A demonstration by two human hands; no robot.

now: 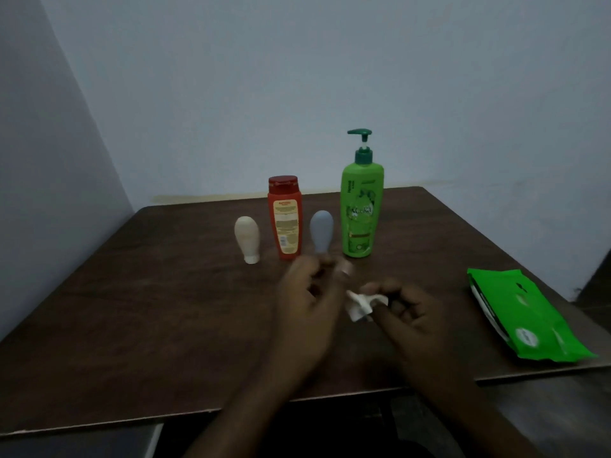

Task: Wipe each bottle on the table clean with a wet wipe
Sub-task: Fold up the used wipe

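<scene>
Tabletop (165, 309) dim: we saw the right hand (410, 312) pinch the wet wipe (358, 305), left hand (307, 302) blurred, grip unreadable; we judged unfolding first wise.

On the table (132, 292), in a row from left to right, stand a small bottle (246, 238), a cap bottle (285, 219), a second small bottle (321, 231) and a pump bottle (362, 206). The left hand (307, 309) and right hand (413, 312) are in front of the row, with a wipe (360, 304) between them. A pack (525, 319) lies far right.

Head-worn view, forward and down, table (148, 309) close
</scene>
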